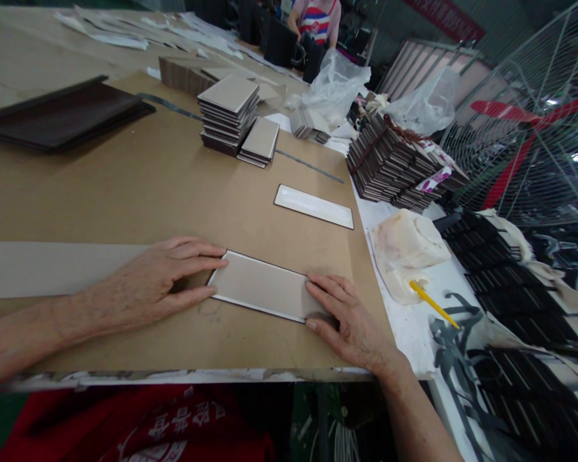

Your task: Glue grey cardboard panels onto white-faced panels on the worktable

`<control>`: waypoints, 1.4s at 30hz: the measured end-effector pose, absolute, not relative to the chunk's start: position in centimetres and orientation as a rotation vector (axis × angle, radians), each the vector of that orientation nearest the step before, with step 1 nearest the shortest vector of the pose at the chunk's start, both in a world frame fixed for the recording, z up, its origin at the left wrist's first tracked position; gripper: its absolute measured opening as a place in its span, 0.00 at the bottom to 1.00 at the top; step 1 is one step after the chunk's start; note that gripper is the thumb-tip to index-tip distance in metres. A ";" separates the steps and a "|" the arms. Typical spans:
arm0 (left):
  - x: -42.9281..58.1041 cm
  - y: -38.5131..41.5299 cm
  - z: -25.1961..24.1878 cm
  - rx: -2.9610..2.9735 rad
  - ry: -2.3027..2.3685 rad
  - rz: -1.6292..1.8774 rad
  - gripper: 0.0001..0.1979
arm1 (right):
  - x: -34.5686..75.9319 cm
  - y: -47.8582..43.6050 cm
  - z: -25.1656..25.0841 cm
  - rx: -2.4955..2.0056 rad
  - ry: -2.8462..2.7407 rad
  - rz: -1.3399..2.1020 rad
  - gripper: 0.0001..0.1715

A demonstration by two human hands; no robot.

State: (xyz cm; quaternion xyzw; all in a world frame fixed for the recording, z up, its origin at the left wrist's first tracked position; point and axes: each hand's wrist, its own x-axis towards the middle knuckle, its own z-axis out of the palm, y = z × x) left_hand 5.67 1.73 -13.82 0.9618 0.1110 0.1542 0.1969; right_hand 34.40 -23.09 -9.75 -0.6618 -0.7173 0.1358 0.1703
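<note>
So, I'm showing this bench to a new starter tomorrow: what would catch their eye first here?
Probably the hands at the near edge: the left hand and right hand rest flat on either end of a grey panel lying on the brown board. Farther back stands a stack of similar panels, and a wire-caged fan with red blades fills the right side.
</note>
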 end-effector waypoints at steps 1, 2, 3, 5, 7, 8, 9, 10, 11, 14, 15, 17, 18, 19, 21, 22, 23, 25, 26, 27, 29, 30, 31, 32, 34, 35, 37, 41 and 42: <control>5.7 1.7 -13.7 2.690 0.315 0.425 0.20 | 34.3 -23.1 -9.7 -1.883 -2.052 0.381 0.31; 5.7 1.6 -13.5 2.687 0.318 0.416 0.20 | 34.3 -23.2 -9.8 -1.889 -2.063 0.375 0.30; 5.8 1.5 -13.4 2.688 0.319 0.406 0.19 | 34.2 -23.2 -9.8 -1.897 -2.072 0.368 0.30; 5.8 1.4 -13.1 2.692 0.326 0.379 0.18 | 34.1 -23.3 -9.8 -1.918 -2.087 0.351 0.30; 5.9 1.3 -12.9 2.699 0.329 0.368 0.18 | 33.9 -23.4 -9.8 -1.946 -2.099 0.334 0.30; 5.9 1.3 -13.0 2.704 0.322 0.377 0.18 | 33.8 -23.4 -9.7 -1.960 -2.107 0.327 0.30; 5.9 1.3 -13.1 2.711 0.318 0.377 0.19 | 33.7 -23.4 -9.7 -1.977 -2.115 0.319 0.30; 5.8 1.3 -13.2 2.720 0.312 0.388 0.19 | 33.6 -23.4 -9.7 -1.994 -2.123 0.308 0.30; 5.8 1.3 -13.4 2.735 0.308 0.405 0.19 | 33.4 -23.4 -9.6 -2.012 -2.130 0.293 0.30; 5.7 1.1 -13.7 2.803 0.282 0.447 0.19 | 32.9 -23.5 -9.6 -2.065 -2.145 0.240 0.30; 5.7 1.0 -13.7 2.831 0.269 0.436 0.19 | 32.7 -23.5 -9.6 -2.081 -2.146 0.224 0.30; 5.8 0.8 -13.5 2.877 0.231 0.383 0.19 | 32.3 -23.4 -9.7 -2.098 -2.157 0.194 0.32; 5.9 0.7 -13.3 2.897 0.206 0.366 0.19 | 32.0 -23.4 -9.7 -2.097 -2.169 0.174 0.33; 6.0 0.5 -13.1 2.920 0.183 0.353 0.20 | 31.7 -23.3 -9.7 -2.091 -2.187 0.152 0.35; 6.4 0.2 -12.8 2.976 0.137 0.346 0.20 | 31.2 -23.2 -9.7 -2.086 -2.225 0.113 0.39; 6.6 -0.1 -12.7 3.006 0.116 0.331 0.21 | 30.9 -23.1 -9.6 -2.092 -2.237 0.098 0.39; 6.8 -0.4 -12.6 3.027 0.103 0.326 0.23 | 30.6 -23.0 -9.6 -2.103 -2.241 0.088 0.39; 7.2 -0.9 -12.5 3.034 0.102 0.323 0.27 | 30.3 -23.0 -9.5 -2.136 -2.223 0.082 0.38; 7.2 -1.1 -12.5 3.021 0.118 0.327 0.28 | 30.2 -23.2 -9.4 -2.148 -2.213 0.085 0.38; 7.3 -1.3 -12.5 3.005 0.139 0.320 0.28 | 30.4 -23.4 -9.4 -2.159 -2.205 0.093 0.37; 7.2 -1.5 -12.5 2.965 0.184 0.308 0.26 | 31.2 -24.3 -9.3 -2.194 -2.197 0.117 0.35; 7.2 -1.5 -12.4 2.947 0.198 0.307 0.24 | 31.8 -24.9 -9.3 -2.222 -2.190 0.123 0.33; 7.1 -1.5 -12.5 2.935 0.195 0.316 0.24 | 32.6 -25.6 -9.2 -2.257 -2.179 0.125 0.32; 7.0 -1.4 -12.5 2.933 0.183 0.325 0.23 | 33.5 -26.4 -9.2 -2.294 -2.161 0.118 0.31; 6.8 -1.2 -12.6 2.975 0.160 0.317 0.22 | 35.4 -27.8 -9.2 -2.343 -2.113 0.082 0.29; 6.7 -1.1 -12.7 3.015 0.146 0.306 0.21 | 36.1 -28.3 -9.3 -2.345 -2.086 0.066 0.29; 6.7 -0.8 -12.8 3.098 0.121 0.295 0.21 | 36.9 -28.7 -9.4 -2.301 -2.052 0.074 0.29; 6.6 -0.1 -13.5 3.153 0.078 0.299 0.24 | 35.4 -27.5 -9.4 -2.119 -2.150 0.235 0.39; 6.5 0.2 -13.6 3.146 0.060 0.312 0.24 | 34.7 -27.1 -9.4 -2.091 -2.191 0.268 0.43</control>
